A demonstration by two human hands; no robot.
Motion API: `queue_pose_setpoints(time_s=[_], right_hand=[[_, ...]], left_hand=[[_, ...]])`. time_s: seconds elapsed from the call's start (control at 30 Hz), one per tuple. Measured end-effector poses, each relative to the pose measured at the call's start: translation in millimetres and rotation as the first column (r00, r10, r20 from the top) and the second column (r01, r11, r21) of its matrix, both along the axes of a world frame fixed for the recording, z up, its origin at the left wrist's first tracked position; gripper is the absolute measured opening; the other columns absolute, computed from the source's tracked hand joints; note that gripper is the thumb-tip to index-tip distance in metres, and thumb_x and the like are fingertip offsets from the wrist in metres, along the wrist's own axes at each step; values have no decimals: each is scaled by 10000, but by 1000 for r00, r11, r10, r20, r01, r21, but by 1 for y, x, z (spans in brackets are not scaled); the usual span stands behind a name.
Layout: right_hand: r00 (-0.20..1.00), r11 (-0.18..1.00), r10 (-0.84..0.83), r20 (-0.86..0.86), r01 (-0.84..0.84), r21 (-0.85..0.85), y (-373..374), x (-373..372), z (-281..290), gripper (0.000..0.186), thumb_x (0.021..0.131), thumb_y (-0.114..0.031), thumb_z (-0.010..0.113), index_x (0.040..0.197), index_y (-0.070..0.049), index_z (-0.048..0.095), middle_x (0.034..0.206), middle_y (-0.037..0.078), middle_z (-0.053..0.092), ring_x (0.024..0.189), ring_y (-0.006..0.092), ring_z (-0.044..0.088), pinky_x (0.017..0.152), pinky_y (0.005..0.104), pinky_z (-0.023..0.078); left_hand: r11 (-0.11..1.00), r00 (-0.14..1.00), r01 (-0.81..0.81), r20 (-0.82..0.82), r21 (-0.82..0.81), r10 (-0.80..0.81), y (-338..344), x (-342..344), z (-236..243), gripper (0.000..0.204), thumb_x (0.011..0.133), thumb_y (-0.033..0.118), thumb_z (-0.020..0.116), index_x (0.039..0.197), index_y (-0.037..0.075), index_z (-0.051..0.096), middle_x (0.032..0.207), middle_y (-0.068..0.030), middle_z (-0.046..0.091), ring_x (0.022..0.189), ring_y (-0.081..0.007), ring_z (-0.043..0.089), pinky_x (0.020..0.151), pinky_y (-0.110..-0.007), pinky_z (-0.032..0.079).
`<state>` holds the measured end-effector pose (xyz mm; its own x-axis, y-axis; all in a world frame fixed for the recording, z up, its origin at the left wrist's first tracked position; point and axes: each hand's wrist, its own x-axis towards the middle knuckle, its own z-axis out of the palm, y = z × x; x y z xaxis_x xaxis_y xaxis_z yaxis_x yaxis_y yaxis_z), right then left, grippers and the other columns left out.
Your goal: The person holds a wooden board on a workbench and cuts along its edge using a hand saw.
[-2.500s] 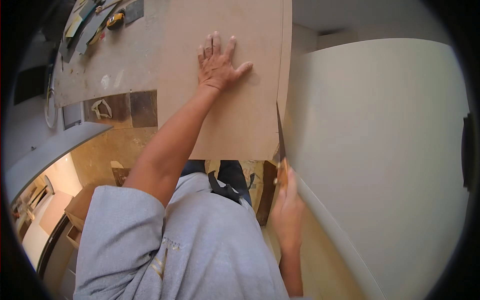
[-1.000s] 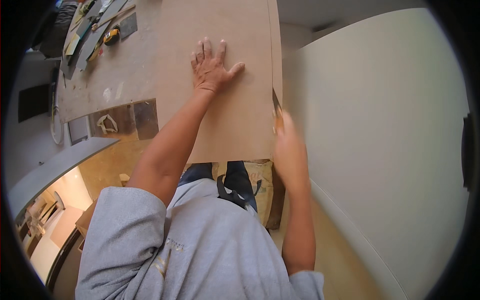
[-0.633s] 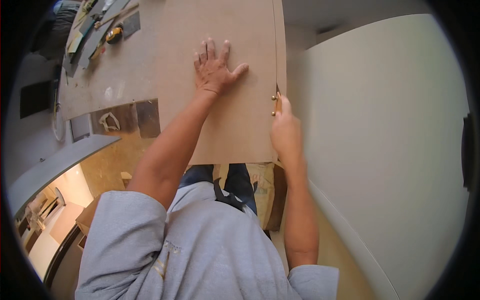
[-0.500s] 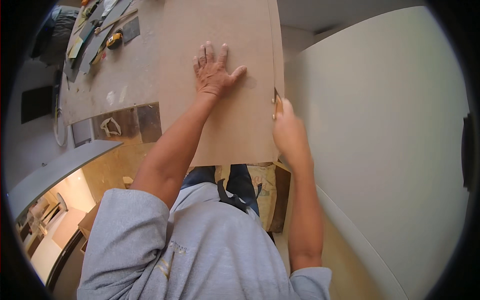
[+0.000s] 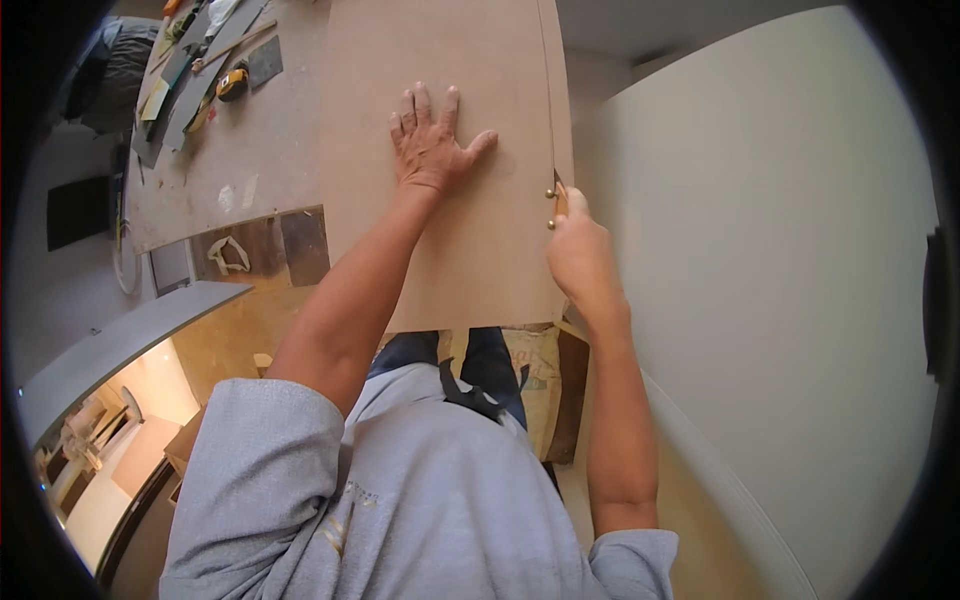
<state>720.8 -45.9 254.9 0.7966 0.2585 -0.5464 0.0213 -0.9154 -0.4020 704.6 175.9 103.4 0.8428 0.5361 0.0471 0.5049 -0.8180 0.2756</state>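
A wide, light-brown wooden board (image 5: 470, 270) lies flat in front of me and reaches past the upper edge of the picture. My left hand (image 5: 432, 148) is pressed flat on it, fingers spread, holding nothing. At the board's right edge my right hand (image 5: 580, 245) is closed around the wooden handle of a handsaw (image 5: 561, 200). Two brass-coloured bolts stick out of the handle's left side. Only a short dark stretch of blade shows, on a thin dark line that runs along the board near its right edge. The rest of the blade is hidden.
Left of the board, a worn worktable (image 5: 275, 150) carries a yellow and black tape measure (image 5: 232, 83), a small dark square (image 5: 265, 61) and several strips. A large pale panel (image 5: 760, 250) stands close on the right. A grey shelf board (image 5: 130, 340) is at lower left.
My right hand and the handsaw have shifted slightly along the board's right edge and are less blurred. My left hand stays flat in place. The whole view has moved a little.
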Motion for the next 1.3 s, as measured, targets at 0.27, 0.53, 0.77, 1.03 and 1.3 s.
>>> queue_pose_setpoints(time_s=[0.27, 0.53, 0.77, 1.03, 1.3], right_hand=[[998, 990, -30, 56, 22, 142, -99, -157, 57, 581, 1089, -82, 425, 1660, -167, 359, 1423, 289, 631, 1180, 515, 661, 945, 572, 538], [995, 996, 34, 96, -42, 80, -11, -8, -17, 478, 1102, -151, 447, 1575, -85, 437, 1042, 332, 721, 1014, 549, 673, 859, 610, 514], [998, 994, -37, 41, 32, 106, -113, -171, 68, 615, 1065, -68, 488, 1658, -146, 342, 1322, 311, 673, 1127, 521, 673, 930, 571, 543], [995, 991, -8, 96, -5, 135, -7, -18, -13, 507, 1093, -132, 464, 1596, -94, 416, 1139, 345, 707, 1077, 541, 677, 896, 603, 533], [996, 992, -9, 93, -2, 123, -93, -151, 64, 557, 1085, -107, 435, 1638, -132, 374, 1207, 346, 695, 1122, 531, 666, 928, 581, 541]], left_hand=[[999, 999, -45, 13, 12, 45, 11, -4, 10, 1001, 894, 814, 571, 1681, 225, 379, 1764, -217, 221, 1647, -376, 148, 1315, -544, 91], [1000, 1000, -15, -3, 12, 15, 0, 3, 4, 1005, 887, 821, 574, 1677, 229, 386, 1767, -207, 220, 1650, -370, 140, 1311, -542, 105], [999, 999, -41, 22, -3, 42, 12, -7, 10, 1007, 890, 834, 559, 1676, 227, 388, 1767, -210, 221, 1650, -380, 137, 1314, -547, 93], [999, 999, -22, 34, 26, 21, 5, 1, 2, 1011, 887, 836, 555, 1676, 228, 387, 1770, -213, 211, 1652, -377, 134, 1317, -547, 83], [998, 998, -62, -14, -5, 62, 15, -9, 9, 1001, 890, 822, 566, 1677, 231, 386, 1771, -210, 209, 1652, -377, 133, 1318, -544, 79]])
